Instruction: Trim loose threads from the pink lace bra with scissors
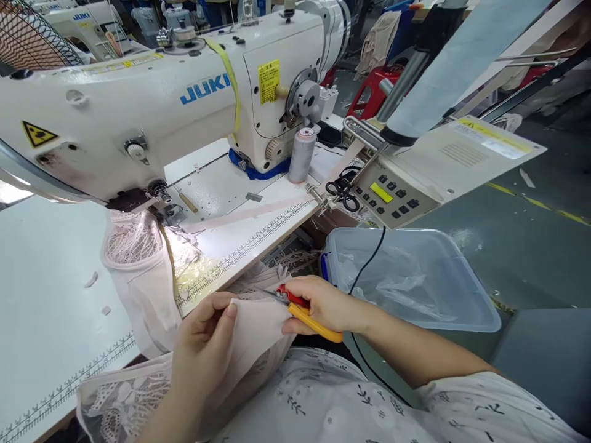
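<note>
My left hand (207, 338) pinches the edge of a pale pink fabric piece (253, 332) between thumb and fingers. In my right hand (318, 301) is a pair of scissors (314, 323) with one orange and one red handle. Their blades point left, at the top edge of the fabric near my left fingertips; whether they are cutting it I cannot tell. A lace-trimmed part of the garment (129, 394) hangs below my left hand. Another pink lace garment section (138, 264) lies under the needle area of the white sewing machine (198, 98).
A thread cone (303, 154) stands by the machine. The control box (392, 191) of a tape feeder juts out at the right, black scissors (344, 191) beside it. Below is a clear plastic bin (410, 277). Printed rulers (249, 246) run along the table edge.
</note>
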### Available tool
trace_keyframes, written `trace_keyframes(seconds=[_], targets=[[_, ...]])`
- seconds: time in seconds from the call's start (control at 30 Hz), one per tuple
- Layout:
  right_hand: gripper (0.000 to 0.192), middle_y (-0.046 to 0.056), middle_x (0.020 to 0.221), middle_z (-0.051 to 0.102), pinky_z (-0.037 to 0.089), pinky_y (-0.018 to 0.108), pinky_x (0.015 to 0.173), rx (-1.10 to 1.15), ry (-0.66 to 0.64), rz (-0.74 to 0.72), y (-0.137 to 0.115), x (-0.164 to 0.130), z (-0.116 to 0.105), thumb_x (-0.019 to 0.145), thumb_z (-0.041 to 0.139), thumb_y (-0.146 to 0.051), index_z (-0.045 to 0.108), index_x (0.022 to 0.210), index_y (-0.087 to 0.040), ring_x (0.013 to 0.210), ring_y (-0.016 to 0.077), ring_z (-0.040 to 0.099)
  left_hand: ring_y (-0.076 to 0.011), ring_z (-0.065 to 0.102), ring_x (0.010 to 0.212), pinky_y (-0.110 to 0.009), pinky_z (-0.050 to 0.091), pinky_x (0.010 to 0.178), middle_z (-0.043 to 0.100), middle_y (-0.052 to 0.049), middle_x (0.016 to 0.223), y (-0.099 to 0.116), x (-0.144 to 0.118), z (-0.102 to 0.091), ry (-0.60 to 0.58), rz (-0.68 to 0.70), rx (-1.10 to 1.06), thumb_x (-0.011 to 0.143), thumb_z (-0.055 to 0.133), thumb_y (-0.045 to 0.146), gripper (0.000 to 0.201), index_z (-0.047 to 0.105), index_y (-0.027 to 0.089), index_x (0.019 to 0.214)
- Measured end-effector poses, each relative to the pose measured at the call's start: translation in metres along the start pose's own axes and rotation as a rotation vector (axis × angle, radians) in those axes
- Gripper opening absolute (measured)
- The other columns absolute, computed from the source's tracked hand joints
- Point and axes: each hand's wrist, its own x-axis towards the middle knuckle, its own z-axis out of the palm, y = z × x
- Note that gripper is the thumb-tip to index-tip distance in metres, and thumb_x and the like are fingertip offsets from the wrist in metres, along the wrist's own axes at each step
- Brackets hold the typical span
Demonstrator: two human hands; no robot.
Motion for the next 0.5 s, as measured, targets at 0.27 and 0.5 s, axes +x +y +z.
trace_keyframes(seconds=[0.27,0.5], targets=[[0.033,-0.005,0.056,0.028,0.021,0.024,0.05,-0.205,0.037,-0.017,-0.005,-0.002,-0.001,0.081,0.044,-0.029,0.02,0.061,-0.022,0.052,0.0103,0.024,-0.027,0.056,0.107,-0.041,0.051,0.084,0.056,-0.015,0.117,-0.019,-0.012,-0.004,0.079,0.533,0.564,0.082,0.059,0.022,0.045,0.044,0.018,0.124],[0.029,-0.002,0.054,0.036,0.022,0.024,0.05,-0.43,-0.09,0.204,-0.007,-0.009,-0.011,0.079,0.043,-0.028,0.025,0.057,-0.021,0.051,0.0109,0.03,-0.0345,0.056,0.106,-0.055,0.041,0.095,0.062,-0.019,0.11,-0.072,-0.075,-0.04,-0.09,0.791,1.139,0.08,0.061,0.022,0.03,0.056,0.01,0.106]])
